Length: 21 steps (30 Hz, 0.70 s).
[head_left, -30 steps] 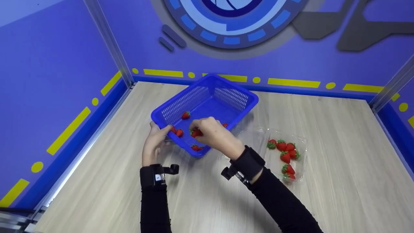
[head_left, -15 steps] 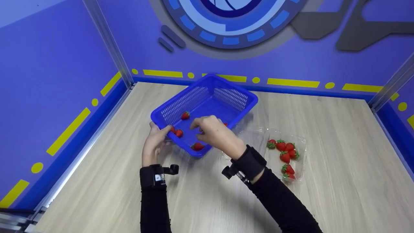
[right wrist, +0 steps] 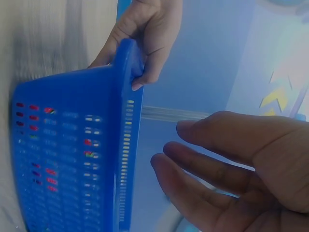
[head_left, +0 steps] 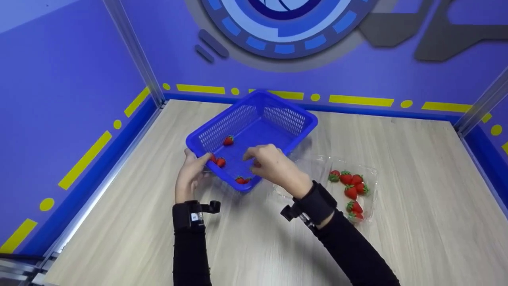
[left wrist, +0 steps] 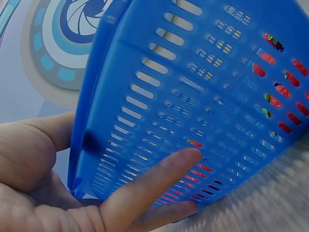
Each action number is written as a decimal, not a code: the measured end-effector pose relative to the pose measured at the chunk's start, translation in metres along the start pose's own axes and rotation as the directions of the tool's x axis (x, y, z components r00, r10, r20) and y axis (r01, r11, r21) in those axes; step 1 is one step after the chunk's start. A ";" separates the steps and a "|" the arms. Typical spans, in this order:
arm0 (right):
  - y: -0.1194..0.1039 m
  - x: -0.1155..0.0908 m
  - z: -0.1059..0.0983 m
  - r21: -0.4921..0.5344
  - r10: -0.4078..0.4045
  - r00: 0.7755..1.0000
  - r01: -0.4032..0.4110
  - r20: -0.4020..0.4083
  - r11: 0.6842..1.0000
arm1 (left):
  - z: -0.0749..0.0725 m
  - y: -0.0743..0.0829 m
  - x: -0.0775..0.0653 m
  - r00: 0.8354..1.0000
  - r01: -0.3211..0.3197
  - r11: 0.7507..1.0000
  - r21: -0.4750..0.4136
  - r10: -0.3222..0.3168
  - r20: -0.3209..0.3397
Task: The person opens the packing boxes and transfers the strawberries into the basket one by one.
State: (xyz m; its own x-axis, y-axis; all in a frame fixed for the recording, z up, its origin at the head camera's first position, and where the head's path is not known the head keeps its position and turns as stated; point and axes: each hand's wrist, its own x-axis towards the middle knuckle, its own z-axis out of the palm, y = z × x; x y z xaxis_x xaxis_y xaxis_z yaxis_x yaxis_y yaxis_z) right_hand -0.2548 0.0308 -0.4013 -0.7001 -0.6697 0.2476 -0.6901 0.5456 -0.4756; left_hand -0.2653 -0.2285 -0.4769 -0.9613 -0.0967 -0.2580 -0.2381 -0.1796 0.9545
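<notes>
At the blue basket (head_left: 262, 131), the left hand (head_left: 189, 174) pinches one edge; above it, the right hand (head_left: 274, 163) has parted, empty fingers; strawberries (head_left: 228, 140) inside should be light, easily bruised, best held by their sides.

L hand (left wrist: 113, 205) is gripping basket (left wrist: 123, 58) by its rim (left wrist: 83, 116), w/ fingers (left wrist: 152, 183) lying along basket's slotted outside. Red-&-green berries (left wrist: 259, 69) are showing thru basket. Pale wall (left wrist: 12, 72) w/ round emblem (left wrist: 67, 43) is standing behind basket; blurry tabletop (left wrist: 260, 193) is showing below basket.
</notes>
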 end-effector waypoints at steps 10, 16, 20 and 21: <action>0.025 -0.047 -0.012 0.054 -0.015 0.997 0.020 -0.082 0.998 | 0.004 -0.001 0.002 0.999 -0.034 0.999 0.001 0.034 -0.021; 0.052 -0.099 -0.024 0.040 0.127 0.989 -0.124 -0.073 0.991 | 0.003 -0.002 0.002 0.999 -0.008 1.000 0.028 0.009 -0.034; 0.068 -0.132 -0.036 -0.002 0.225 0.971 -0.226 -0.077 0.974 | 0.002 -0.001 0.001 0.999 -0.003 1.000 0.025 0.004 -0.032; 0.073 -0.139 -0.041 -0.009 0.242 0.967 -0.243 -0.077 0.970 | 0.002 -0.001 0.001 1.000 -0.004 1.000 0.028 0.005 -0.028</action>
State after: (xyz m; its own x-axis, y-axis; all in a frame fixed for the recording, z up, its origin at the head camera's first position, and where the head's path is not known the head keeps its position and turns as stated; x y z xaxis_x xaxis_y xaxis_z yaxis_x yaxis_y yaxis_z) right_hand -0.2151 0.1840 -0.4361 -0.8580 -0.4773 0.1897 -0.5010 0.6965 -0.5138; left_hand -0.2668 -0.2262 -0.4777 -0.9582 -0.1254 -0.2572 -0.2376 -0.1521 0.9594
